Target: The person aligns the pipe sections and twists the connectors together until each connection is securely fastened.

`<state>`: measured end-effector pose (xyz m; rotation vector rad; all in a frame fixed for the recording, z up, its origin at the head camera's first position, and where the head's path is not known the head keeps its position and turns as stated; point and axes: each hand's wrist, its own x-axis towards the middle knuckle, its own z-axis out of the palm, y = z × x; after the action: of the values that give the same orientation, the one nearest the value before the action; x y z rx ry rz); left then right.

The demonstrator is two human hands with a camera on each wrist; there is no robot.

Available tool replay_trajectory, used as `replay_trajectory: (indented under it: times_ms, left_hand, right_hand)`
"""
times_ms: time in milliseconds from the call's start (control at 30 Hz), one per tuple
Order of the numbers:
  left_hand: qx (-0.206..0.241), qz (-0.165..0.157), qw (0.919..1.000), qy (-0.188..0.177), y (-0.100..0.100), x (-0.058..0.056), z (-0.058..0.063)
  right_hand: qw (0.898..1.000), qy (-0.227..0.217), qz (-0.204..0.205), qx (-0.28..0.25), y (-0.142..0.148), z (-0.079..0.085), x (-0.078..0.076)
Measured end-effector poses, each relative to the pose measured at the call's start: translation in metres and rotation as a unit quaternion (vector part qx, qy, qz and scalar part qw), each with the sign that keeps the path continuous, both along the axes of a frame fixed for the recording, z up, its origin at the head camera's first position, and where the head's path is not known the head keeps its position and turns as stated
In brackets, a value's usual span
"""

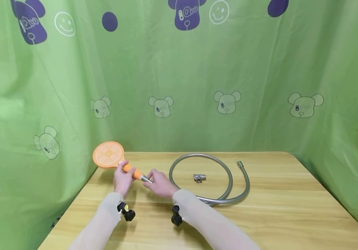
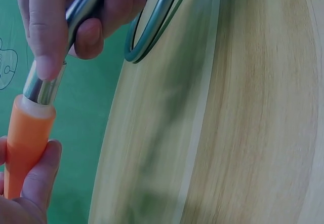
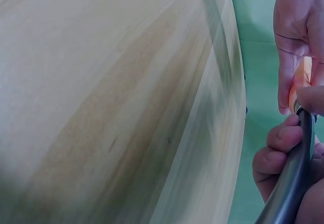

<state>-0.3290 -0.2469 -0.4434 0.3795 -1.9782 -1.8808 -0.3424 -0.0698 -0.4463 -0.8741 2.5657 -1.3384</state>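
Note:
An orange shower head (image 1: 108, 155) with a round, dotted face is tilted above the table's left side. My left hand (image 1: 123, 180) grips its orange handle (image 2: 29, 138). At the handle's lower end, my right hand (image 1: 161, 184) holds the end of a grey metal shower hose (image 3: 289, 183), its fingers curled round it. A silver connector (image 2: 44, 89) meets the handle's pale collar, and a right finger lies on it in the left wrist view. From the right hand the hose loops over the table to a free end with a metal fitting (image 1: 240, 164).
Inside the hose loop lies a small silver tee valve (image 1: 199, 178). The wooden table (image 1: 279, 215) has its back edge against a green curtain (image 1: 191, 128) printed with bear figures. Curtain also hangs at both sides. A small black camera sits on each wrist.

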Motion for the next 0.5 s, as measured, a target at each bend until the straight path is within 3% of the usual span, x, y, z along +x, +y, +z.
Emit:
replay_trajectory:
  times_ms: [500]
  left_hand:
    - [-0.007,0.001,0.9999,0.012,0.0037,0.0048,0.0067]
  right_hand:
    - [0.998,0.055,0.017,0.022,0.0001,-0.0009,-0.005]
